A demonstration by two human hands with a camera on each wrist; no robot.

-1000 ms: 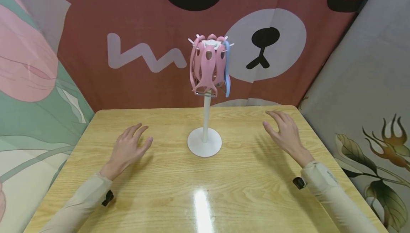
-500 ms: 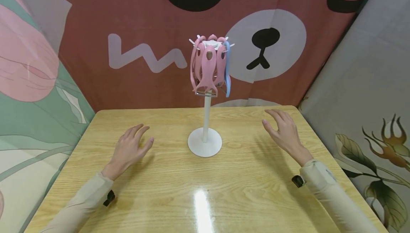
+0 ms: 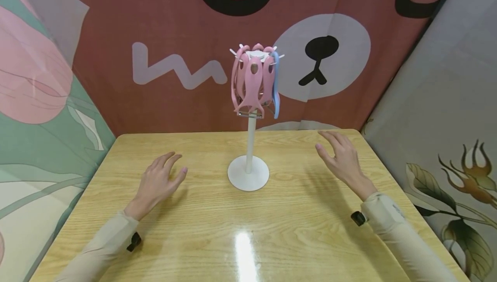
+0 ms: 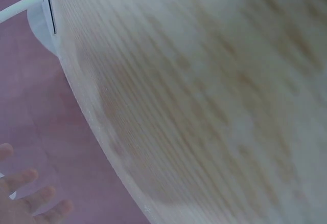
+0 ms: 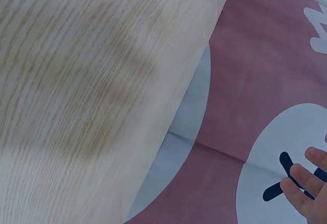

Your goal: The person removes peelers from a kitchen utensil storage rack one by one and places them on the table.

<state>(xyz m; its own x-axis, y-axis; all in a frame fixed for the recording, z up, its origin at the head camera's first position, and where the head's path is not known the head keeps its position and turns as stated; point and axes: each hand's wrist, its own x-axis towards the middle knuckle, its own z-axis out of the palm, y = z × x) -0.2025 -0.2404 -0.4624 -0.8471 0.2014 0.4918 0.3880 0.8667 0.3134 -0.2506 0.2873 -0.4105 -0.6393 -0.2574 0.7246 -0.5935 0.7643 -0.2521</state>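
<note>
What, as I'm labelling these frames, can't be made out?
Head view: the upper far side of the white, round-based stand, hidden by pink, fish-shaped, plastic-looking peelers.
Left wrist view: most of the left hand and the stand's top, cut off by edges; parts of the yellowish wooden table, blurred.
Right wrist view: most of the right hand, cut off by the right edge.
</note>
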